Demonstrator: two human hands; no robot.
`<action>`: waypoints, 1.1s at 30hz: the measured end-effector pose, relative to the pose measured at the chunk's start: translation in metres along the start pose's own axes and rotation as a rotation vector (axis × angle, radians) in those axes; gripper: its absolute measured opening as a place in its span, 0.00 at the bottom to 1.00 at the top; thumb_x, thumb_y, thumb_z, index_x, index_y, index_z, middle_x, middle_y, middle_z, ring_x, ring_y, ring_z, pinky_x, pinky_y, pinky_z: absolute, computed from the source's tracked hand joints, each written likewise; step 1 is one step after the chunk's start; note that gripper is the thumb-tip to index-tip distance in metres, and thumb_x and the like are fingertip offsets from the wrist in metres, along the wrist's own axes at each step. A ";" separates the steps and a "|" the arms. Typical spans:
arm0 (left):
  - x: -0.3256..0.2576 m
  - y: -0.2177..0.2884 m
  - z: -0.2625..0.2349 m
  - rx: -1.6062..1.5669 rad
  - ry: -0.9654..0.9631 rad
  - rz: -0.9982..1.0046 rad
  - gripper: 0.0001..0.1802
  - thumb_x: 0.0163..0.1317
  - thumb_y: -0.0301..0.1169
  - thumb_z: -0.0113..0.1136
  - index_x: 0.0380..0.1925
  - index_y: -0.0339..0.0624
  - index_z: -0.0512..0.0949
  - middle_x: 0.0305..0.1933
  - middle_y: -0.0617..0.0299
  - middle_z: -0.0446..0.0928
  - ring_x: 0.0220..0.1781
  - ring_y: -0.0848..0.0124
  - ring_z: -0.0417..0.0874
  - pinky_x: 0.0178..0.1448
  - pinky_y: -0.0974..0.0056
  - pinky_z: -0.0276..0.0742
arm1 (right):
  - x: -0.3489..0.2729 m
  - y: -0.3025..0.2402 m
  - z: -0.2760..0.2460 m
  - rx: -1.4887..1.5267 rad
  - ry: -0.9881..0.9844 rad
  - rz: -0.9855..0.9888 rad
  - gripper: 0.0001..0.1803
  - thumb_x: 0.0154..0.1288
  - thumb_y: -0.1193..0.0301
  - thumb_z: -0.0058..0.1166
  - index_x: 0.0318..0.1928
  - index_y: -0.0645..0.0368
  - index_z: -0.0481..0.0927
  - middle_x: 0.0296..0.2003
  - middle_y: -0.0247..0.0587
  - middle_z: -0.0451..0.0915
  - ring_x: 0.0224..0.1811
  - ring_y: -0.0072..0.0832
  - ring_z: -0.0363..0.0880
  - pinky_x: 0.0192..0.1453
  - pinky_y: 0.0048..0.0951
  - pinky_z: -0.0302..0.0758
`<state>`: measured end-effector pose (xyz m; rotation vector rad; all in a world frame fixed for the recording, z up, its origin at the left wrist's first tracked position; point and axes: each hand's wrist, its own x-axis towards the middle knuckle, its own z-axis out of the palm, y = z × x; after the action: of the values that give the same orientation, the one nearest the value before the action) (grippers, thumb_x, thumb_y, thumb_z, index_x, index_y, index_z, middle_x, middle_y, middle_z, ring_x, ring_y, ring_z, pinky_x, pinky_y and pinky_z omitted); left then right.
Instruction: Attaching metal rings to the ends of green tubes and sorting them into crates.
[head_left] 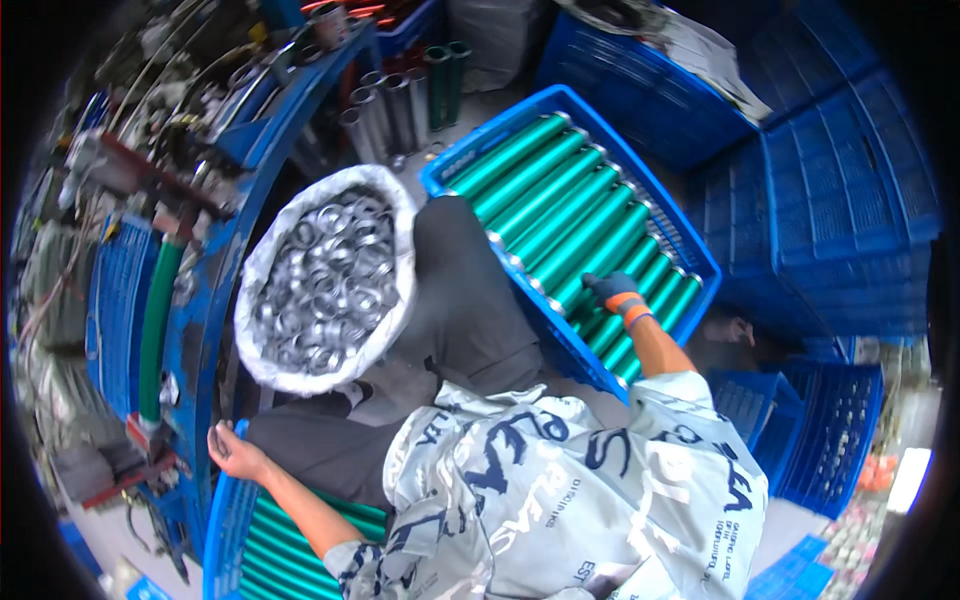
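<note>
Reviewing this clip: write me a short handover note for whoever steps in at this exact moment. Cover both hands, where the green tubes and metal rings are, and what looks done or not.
Right hand, gloved, reaches into the blue crate on the person's right and rests on the green tubes; whether it grips one cannot be told.
Left hand, bare, rests on the rim of a second blue crate at lower left, also holding green tubes; it holds nothing.
White sack of metal rings stands open by the knees.
One green tube sits upright in the blue machine on the left.
Done: that tube is loaded. Left: the right-hand crate is nearly full.
</note>
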<state>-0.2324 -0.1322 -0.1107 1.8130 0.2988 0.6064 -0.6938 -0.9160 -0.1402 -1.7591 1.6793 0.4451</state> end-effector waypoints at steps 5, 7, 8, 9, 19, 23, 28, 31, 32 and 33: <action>-0.007 -0.105 -0.132 0.227 0.309 0.012 0.34 0.77 0.39 0.77 0.68 0.19 0.78 0.70 0.31 0.83 0.71 0.45 0.88 0.74 0.46 0.88 | -0.072 -0.157 -0.010 0.470 0.271 -0.704 0.23 0.79 0.54 0.73 0.56 0.64 0.94 0.41 0.40 0.94 0.45 0.21 0.90 0.53 0.31 0.86; -0.060 -0.138 -0.185 0.945 0.359 -0.089 0.43 0.72 0.48 0.78 0.69 0.17 0.77 0.76 0.22 0.76 0.81 0.36 0.77 0.85 0.38 0.76 | -0.120 -0.236 0.012 0.596 0.202 -0.970 0.23 0.79 0.59 0.73 0.62 0.63 0.92 0.48 0.41 0.95 0.49 0.25 0.91 0.59 0.33 0.86; -0.115 -0.149 -0.171 1.010 0.224 -0.325 0.45 0.72 0.51 0.78 0.70 0.19 0.77 0.78 0.21 0.73 0.82 0.33 0.73 0.87 0.37 0.71 | -0.146 -0.267 0.020 0.443 0.234 -1.118 0.23 0.77 0.60 0.75 0.63 0.63 0.92 0.49 0.44 0.95 0.49 0.29 0.92 0.59 0.35 0.87; -0.161 -0.151 -0.157 1.062 0.082 -0.548 0.46 0.71 0.53 0.77 0.71 0.20 0.77 0.80 0.20 0.70 0.84 0.31 0.69 0.90 0.36 0.66 | -0.170 -0.295 0.034 0.295 0.259 -1.259 0.24 0.75 0.61 0.76 0.63 0.63 0.91 0.50 0.46 0.95 0.49 0.33 0.93 0.60 0.37 0.87; -0.189 -0.151 -0.178 1.152 0.065 -0.801 0.58 0.63 0.56 0.80 0.84 0.42 0.63 0.81 0.41 0.73 0.78 0.39 0.79 0.79 0.33 0.79 | -0.149 -0.418 0.292 -0.719 0.310 -1.437 0.24 0.69 0.43 0.68 0.39 0.51 0.96 0.39 0.49 0.95 0.42 0.52 0.95 0.48 0.53 0.88; -0.210 -0.132 -0.239 1.296 0.020 -0.955 0.63 0.51 0.61 0.88 0.81 0.39 0.69 0.81 0.38 0.71 0.81 0.37 0.75 0.82 0.36 0.77 | -0.192 -0.401 0.312 -0.663 -0.020 -1.294 0.19 0.66 0.46 0.71 0.42 0.45 0.98 0.42 0.51 0.94 0.47 0.56 0.94 0.53 0.55 0.88; -0.192 -0.148 -0.299 0.986 -0.149 -0.854 0.60 0.43 0.48 0.91 0.73 0.24 0.76 0.65 0.30 0.87 0.68 0.40 0.89 0.77 0.46 0.84 | -0.223 -0.390 0.271 0.089 -0.353 -1.371 0.17 0.72 0.56 0.75 0.44 0.60 0.94 0.52 0.46 0.92 0.50 0.42 0.93 0.60 0.46 0.88; -0.188 -0.138 -0.291 0.700 -0.006 -0.718 0.52 0.52 0.41 0.82 0.72 0.17 0.74 0.66 0.32 0.86 0.69 0.45 0.87 0.76 0.49 0.81 | -0.257 -0.400 0.236 0.554 -0.943 -0.663 0.22 0.80 0.57 0.72 0.55 0.65 0.91 0.57 0.39 0.89 0.54 0.28 0.89 0.62 0.36 0.87; -0.186 -0.134 -0.299 0.556 -0.035 -0.588 0.51 0.55 0.39 0.80 0.74 0.19 0.71 0.74 0.31 0.80 0.75 0.46 0.83 0.79 0.47 0.78 | -0.255 -0.398 0.241 0.692 -0.962 -0.775 0.23 0.81 0.56 0.70 0.61 0.63 0.89 0.58 0.40 0.89 0.53 0.29 0.90 0.59 0.39 0.88; -0.184 -0.133 -0.306 0.435 0.056 -0.474 0.52 0.59 0.38 0.79 0.79 0.20 0.67 0.80 0.31 0.74 0.80 0.47 0.78 0.82 0.45 0.75 | -0.254 -0.397 0.250 0.823 -0.990 -0.896 0.26 0.83 0.55 0.68 0.67 0.61 0.87 0.59 0.40 0.89 0.53 0.31 0.91 0.57 0.41 0.90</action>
<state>-0.5391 0.0689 -0.2139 2.0368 0.9264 0.2664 -0.2886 -0.5753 -0.0681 -1.1370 0.2105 0.1049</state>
